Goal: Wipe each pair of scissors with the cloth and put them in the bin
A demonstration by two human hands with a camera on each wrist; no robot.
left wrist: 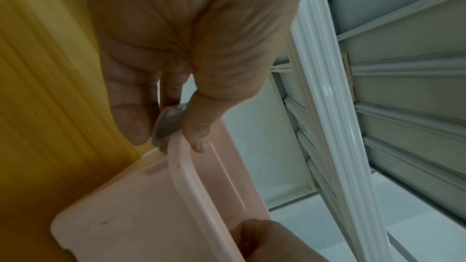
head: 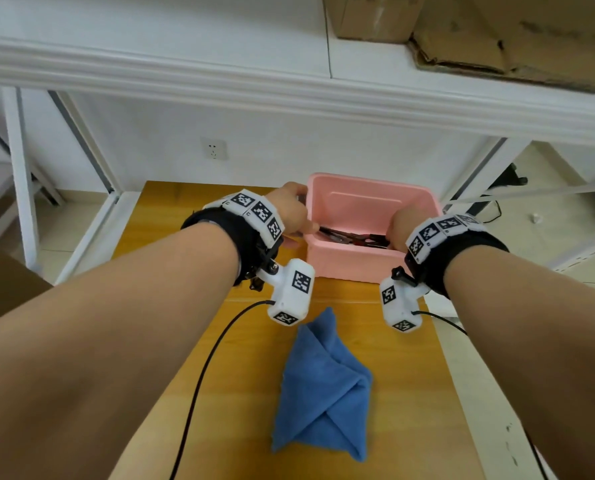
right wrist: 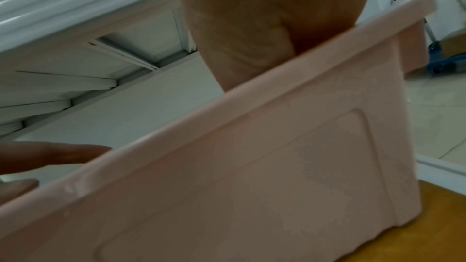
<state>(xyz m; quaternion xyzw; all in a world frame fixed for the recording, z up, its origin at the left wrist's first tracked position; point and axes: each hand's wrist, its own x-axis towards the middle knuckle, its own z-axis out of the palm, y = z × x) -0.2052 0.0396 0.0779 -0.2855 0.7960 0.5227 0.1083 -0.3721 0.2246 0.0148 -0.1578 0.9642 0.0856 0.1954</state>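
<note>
I see the scissors (head: 353, 238) lying in the bottom of the pink bin (head: 369, 192), a dark tangle of blades and reddish handles. I cannot count the pairs; they overlap and both hands cover the ends. Their long axis runs roughly left to right across the bin, slightly tilted, but I cannot tell which end is the tips.

There is one bin, and it sits on the far end of the wooden worktop (head: 240, 368), toward its right side.

My left hand (head: 291, 211) is at the bin's left rim. In the left wrist view the thumb comes over the rim to the inner side while the fingers (left wrist: 131, 119) curl down the outside, pinching the rim where a small greyish clip-like part sits between them. My right hand (head: 405, 225) is at the bin's right edge. In the right wrist view the palm disappears behind the rim and the fingers are hidden inside, so I cannot tell whether they are curled on the wall or on the scissors.

One blue cloth (head: 324, 393) lies folded on the worktop, nearer to me than the bin and apart from it, between my forearms. Neither hand touches it.

Beyond the worktop stand a white wall with one socket (head: 214, 149) and a white shelf holding cardboard boxes (head: 497, 26).
</note>
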